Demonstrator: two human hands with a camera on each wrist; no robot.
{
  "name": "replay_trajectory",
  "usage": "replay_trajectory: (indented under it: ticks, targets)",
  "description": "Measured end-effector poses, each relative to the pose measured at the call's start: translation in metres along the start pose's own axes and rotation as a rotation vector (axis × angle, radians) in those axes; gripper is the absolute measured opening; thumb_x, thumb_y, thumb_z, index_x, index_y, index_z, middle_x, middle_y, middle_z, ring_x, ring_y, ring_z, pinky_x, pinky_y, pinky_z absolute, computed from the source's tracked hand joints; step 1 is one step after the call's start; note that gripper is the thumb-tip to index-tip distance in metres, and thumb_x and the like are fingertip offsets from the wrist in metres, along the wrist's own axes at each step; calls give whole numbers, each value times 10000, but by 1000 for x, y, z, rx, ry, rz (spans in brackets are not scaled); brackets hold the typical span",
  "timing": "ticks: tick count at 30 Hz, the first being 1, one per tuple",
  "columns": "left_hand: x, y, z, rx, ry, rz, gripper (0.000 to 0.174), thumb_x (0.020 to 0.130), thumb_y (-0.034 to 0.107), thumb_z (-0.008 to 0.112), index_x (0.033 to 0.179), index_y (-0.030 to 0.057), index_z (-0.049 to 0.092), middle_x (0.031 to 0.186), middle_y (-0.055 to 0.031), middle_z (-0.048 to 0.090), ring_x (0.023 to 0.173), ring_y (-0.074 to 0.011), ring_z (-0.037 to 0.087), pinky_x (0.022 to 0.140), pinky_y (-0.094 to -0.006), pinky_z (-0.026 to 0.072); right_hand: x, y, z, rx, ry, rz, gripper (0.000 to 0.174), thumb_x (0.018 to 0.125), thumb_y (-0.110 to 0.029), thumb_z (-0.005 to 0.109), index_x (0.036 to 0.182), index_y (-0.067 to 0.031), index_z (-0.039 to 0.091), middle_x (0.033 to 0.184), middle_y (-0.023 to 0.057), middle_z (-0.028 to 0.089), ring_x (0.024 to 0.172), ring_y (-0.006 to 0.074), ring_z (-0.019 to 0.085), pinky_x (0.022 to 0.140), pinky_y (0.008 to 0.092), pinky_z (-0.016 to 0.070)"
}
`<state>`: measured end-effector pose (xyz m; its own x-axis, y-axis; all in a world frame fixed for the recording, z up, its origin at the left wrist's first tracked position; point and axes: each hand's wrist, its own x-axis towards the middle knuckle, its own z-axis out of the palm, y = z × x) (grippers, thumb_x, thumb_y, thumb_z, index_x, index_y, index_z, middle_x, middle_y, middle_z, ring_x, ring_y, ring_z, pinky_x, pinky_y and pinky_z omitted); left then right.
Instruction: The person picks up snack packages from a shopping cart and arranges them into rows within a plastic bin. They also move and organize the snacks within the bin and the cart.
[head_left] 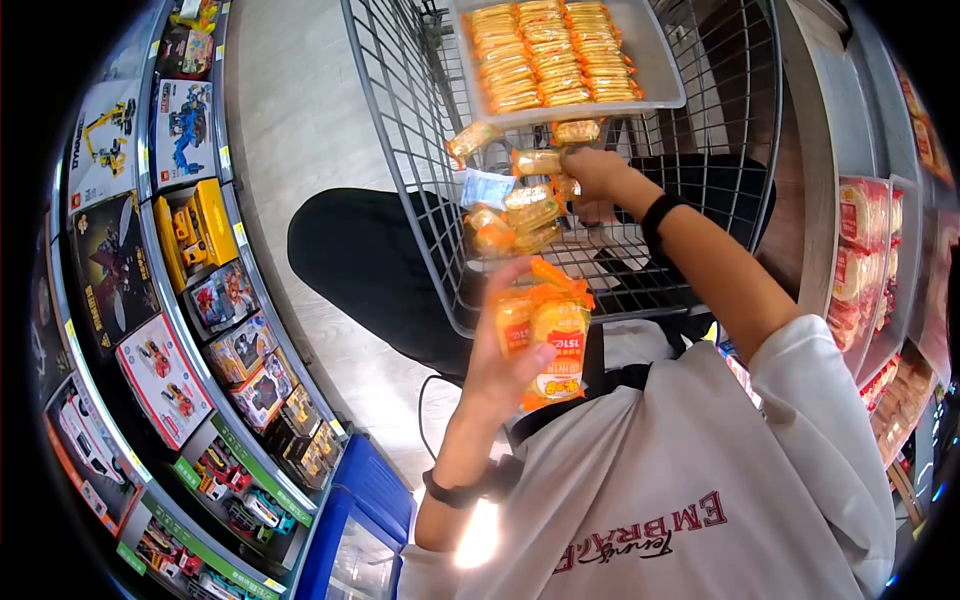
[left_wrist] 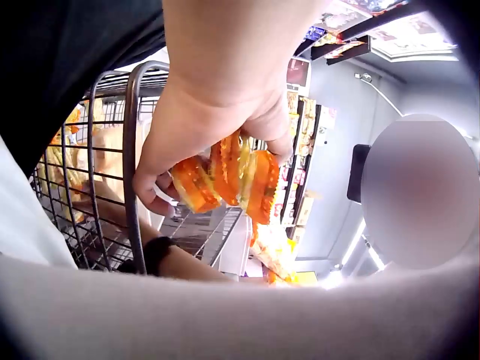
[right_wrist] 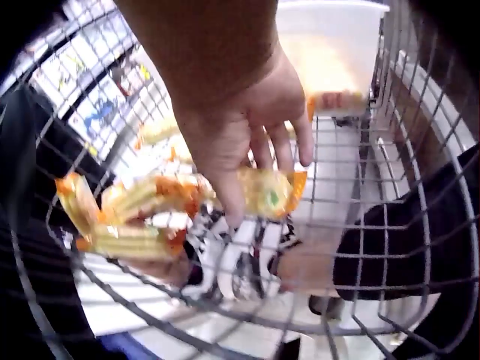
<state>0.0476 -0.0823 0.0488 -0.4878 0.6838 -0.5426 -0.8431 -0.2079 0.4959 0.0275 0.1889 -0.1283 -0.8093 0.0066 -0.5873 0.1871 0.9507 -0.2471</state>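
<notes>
My left hand (head_left: 487,372) grips several orange-and-clear snack packets (head_left: 558,340) in front of my shirt, thumb across the front one. In the left wrist view the packets (left_wrist: 225,176) stand side by side between thumb and fingers. My right hand (head_left: 603,177) reaches down into the wire shopping cart (head_left: 440,270). Its thumb and fingers hold a single packet (right_wrist: 264,193) in the right wrist view. Loose packets (head_left: 530,208) lie around it on the cart's bottom, beside a pale blue-and-white packet (head_left: 487,188).
A translucent tub (head_left: 665,85) with rows of similar packets sits at the cart's far end. Shelves of boxed toys (head_left: 165,380) run along the left. Bagged goods (head_left: 862,240) fill bins on the right. A blue container (head_left: 350,510) stands at lower left.
</notes>
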Motion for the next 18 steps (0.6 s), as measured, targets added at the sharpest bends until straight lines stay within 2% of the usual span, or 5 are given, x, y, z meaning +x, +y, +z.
replay_trajectory:
  ticks: [8,11,14,16,18]
  targets:
    - [-14,3,-14,26,20,55,886,655,289,820,1344,77,305,1294,-251,519,1166,-292,578,954,-363,517,14,9,-14,180,63,22,413,718,-207,713,1073,-23,606,1051,182,654,1000,385,638,838,478,522]
    - [-11,3,-22,-36,-46,42,839,684,265,792,1352,71,322,1312,-252,503,1175,-291,571,950,-370,520,17,4,-10,239,479,-236,457,739,-182,714,1147,-29,577,1126,185,627,1058,376,613,866,450,509]
    - [-12,2,-21,-129,-47,11,783,726,238,756,1366,59,342,1328,-242,496,1187,-293,564,950,-376,520,19,-13,2,113,224,14,501,738,-203,748,1173,-35,565,1167,181,613,1055,364,618,863,448,515]
    - [-11,1,-18,-140,-13,6,755,746,215,746,1384,65,370,1252,-131,535,1146,-230,570,962,-351,496,24,-13,7,75,295,-1,542,725,-271,784,1173,-52,571,1111,170,639,1038,362,628,845,456,525]
    - [-10,3,-14,-146,24,44,745,777,222,724,1406,60,359,1272,-137,526,1157,-233,564,965,-361,497,23,-9,2,114,217,70,560,708,-307,802,1160,-60,584,1047,160,664,990,392,638,837,472,524]
